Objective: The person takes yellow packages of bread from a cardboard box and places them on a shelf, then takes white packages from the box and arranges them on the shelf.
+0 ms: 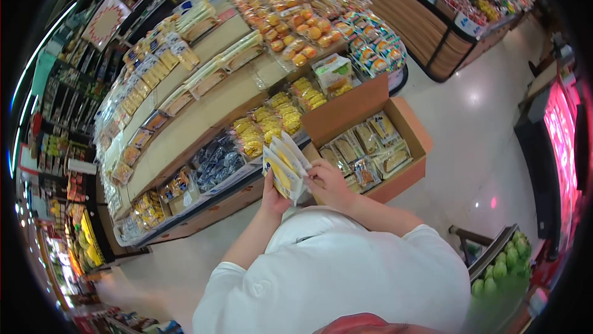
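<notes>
My left hand grips a fanned stack of clear snack packets with yellow contents, held upright in front of my white shirt. My right hand pinches the right edge of that stack. Just beyond my hands stands an open cardboard box filled with more wrapped packets. Behind the stack, yellow packets lie in rows on the wooden display table.
The long display table carries many bagged pastries and dark packets. A second wooden counter stands at the far right across a shiny floor aisle. Green fruit sits at lower right, shelves at left.
</notes>
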